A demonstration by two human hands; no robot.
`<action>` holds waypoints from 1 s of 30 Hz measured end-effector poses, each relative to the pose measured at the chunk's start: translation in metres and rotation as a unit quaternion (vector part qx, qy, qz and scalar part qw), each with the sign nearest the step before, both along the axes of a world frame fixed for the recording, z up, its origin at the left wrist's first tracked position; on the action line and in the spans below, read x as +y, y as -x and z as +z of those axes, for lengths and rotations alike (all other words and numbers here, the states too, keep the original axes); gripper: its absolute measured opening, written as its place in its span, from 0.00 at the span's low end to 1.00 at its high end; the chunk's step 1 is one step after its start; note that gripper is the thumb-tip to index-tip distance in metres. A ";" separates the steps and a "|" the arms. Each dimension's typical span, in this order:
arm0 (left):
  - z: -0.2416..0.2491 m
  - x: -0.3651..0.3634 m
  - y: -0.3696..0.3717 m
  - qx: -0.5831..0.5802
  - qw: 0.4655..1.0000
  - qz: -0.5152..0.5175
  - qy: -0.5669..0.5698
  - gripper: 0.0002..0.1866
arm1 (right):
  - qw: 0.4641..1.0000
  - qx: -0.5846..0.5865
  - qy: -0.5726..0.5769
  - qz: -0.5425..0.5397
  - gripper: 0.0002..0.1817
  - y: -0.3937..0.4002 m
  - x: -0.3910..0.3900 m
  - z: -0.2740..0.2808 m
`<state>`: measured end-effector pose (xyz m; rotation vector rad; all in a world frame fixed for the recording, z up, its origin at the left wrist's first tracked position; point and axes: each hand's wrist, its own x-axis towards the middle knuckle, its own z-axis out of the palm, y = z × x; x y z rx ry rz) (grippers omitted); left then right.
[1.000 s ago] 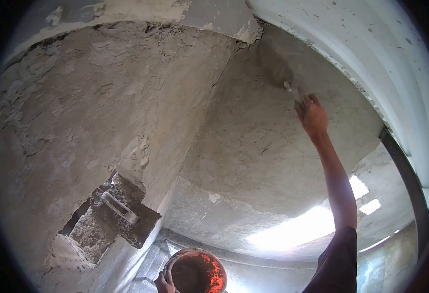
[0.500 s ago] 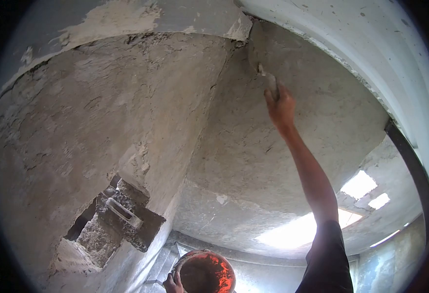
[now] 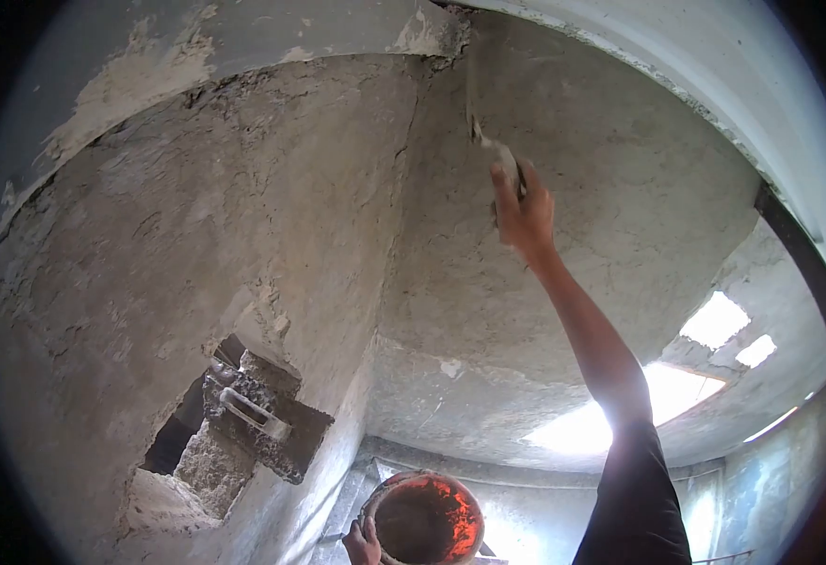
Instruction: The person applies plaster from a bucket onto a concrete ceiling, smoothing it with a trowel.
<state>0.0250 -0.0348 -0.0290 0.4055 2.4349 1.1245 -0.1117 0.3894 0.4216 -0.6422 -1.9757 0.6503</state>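
My right hand [image 3: 526, 215] is raised high and closed around the handle of a trowel [image 3: 499, 158]. The trowel's thin blade is seen nearly edge-on against the grey plastered wall [image 3: 601, 226], just right of the inside corner. Low in the view, my left hand [image 3: 363, 543] grips the left rim of an orange bucket [image 3: 466, 527]. Grey mortar coats much of the bucket's inside; how much lies in it is hard to tell. Left of the bucket, a plastering float [image 3: 286, 435] with a loop handle rests in a rough hole in the left wall.
The broken hole [image 3: 182, 433] has jagged masonry edges. A pale curved band [image 3: 714, 66] runs along the upper right, with a dark bar [image 3: 801, 259] below it. Bright openings [image 3: 672, 400] show at right. The left wall [image 3: 196, 235] carries rough, cracked plaster.
My right hand and the trowel have shifted slightly left and down, and the blade has turned more edge-on. The bucket with my left hand appears a little further right as the view shifts.
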 end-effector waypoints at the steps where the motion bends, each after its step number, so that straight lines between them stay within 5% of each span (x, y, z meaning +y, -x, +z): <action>1: 0.000 0.000 0.002 0.002 1.000 0.000 0.001 0.20 | 0.999 0.009 -0.043 0.014 0.26 0.005 0.001 0.011; 12: -0.010 0.030 0.033 0.031 0.999 0.007 -0.016 0.20 | 0.987 0.054 -0.112 0.101 0.28 0.043 0.081 0.005; 14: -0.010 0.038 0.029 0.031 0.999 0.016 -0.020 0.20 | 0.966 0.062 -0.231 0.100 0.28 0.058 0.118 0.002; 20: -0.008 0.033 0.019 0.033 0.999 0.022 -0.011 0.20 | 0.992 0.051 -0.075 0.084 0.28 0.041 0.049 0.008; 30: -0.003 0.031 0.012 0.044 0.999 0.021 -0.004 0.21 | 0.995 0.059 -0.042 0.069 0.27 0.049 0.046 0.004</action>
